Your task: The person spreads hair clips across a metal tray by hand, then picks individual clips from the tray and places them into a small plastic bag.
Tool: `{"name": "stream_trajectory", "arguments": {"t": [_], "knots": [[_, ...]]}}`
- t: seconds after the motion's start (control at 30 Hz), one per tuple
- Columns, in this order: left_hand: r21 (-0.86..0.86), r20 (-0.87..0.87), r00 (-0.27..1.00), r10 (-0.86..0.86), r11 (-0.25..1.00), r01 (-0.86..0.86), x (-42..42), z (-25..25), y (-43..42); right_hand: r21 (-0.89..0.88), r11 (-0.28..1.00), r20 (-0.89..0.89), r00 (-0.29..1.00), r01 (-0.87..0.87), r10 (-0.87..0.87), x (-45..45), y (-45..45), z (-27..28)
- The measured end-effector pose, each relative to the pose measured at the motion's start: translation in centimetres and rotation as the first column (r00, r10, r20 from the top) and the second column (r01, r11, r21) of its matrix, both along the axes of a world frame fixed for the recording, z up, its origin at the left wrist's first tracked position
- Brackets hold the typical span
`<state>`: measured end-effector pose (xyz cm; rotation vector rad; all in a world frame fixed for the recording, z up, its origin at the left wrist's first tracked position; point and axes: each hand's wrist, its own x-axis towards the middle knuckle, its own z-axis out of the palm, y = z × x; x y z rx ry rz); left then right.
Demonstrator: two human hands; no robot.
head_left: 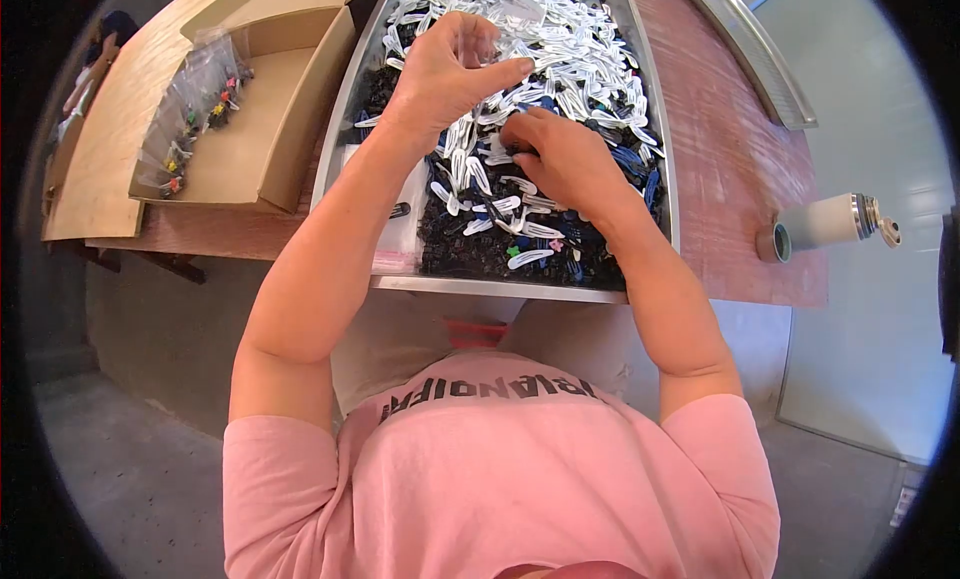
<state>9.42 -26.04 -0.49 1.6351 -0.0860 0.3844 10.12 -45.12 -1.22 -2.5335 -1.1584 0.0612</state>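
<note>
Left hand (440,74) over white hair clips (590,69), thumb apart from curled fingers; right hand (570,159) among the clips, fingers bent, grip impossible to tell; clips heaped in metal tray (500,287)

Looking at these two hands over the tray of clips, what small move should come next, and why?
Probably the right hand should pinch and lift one of the white clips: it is down among them in the metal tray, while the left hand is raised above, thumb and fingers curled. I can't tell what, if anything, either hand holds.
</note>
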Motion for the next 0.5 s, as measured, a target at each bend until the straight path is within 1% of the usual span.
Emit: {"name": "stream_trajectory", "arguments": {"t": [0.07,0.1,0.17,0.2,0.27,0.3,0.33,0.4,0.43,0.47,0.5], "knots": [[0.073,0.001,0.998,0.059,0.996,-0.059,0.0,-0.1,-0.1,0.037,0.999,-0.053,0.998,0.022,-0.020,0.4,-0.1,0.0],[0.072,-0.001,0.998,0.061,0.996,-0.061,0.1,-0.2,-0.1,0.037,0.999,-0.055,0.998,0.021,-0.019,0.4,-0.2,0.1],[0.147,0.067,0.994,0.086,0.985,-0.095,0.3,-0.5,0.0,0.067,0.997,-0.080,0.996,0.041,-0.036,0.5,-0.3,0.1],[0.148,0.070,0.994,0.087,0.984,-0.096,0.2,-0.5,0.0,0.068,0.997,-0.078,0.996,0.040,-0.034,0.7,-0.4,0.1],[0.258,0.117,0.981,0.157,0.949,-0.182,0.0,-0.3,-0.1,0.262,0.965,-0.038,0.999,0.026,-0.017,1.1,-0.9,0.2],[0.315,0.113,0.979,0.170,0.928,-0.197,0.1,-0.2,0.0,0.312,0.945,-0.082,0.993,0.102,-0.080,1.1,-1.0,0.6],[0.315,0.118,0.978,0.173,0.927,-0.202,0.1,-0.2,0.0,0.314,0.945,-0.078,0.994,0.098,-0.077,1.1,-1.2,1.3],[0.385,0.146,0.967,0.207,0.889,-0.248,0.0,-0.2,0.0,0.527,0.820,-0.088,0.975,0.221,-0.206,1.0,-1.3,2.6],[0.392,0.144,0.969,0.203,0.887,-0.244,-0.1,-0.1,-0.2,0.638,0.731,-0.103,0.968,0.242,-0.231,1.1,-1.3,2.6],[0.391,0.147,0.969,0.201,0.887,-0.244,-0.2,-0.1,-0.3,0.640,0.730,-0.100,0.967,0.242,-0.233,1.1,-1.4,2.6],[0.419,0.161,0.969,0.187,0.876,-0.238,-0.4,0.1,-0.4,0.738,0.643,-0.080,0.973,0.204,-0.217,1.1,-1.5,2.7]]}}
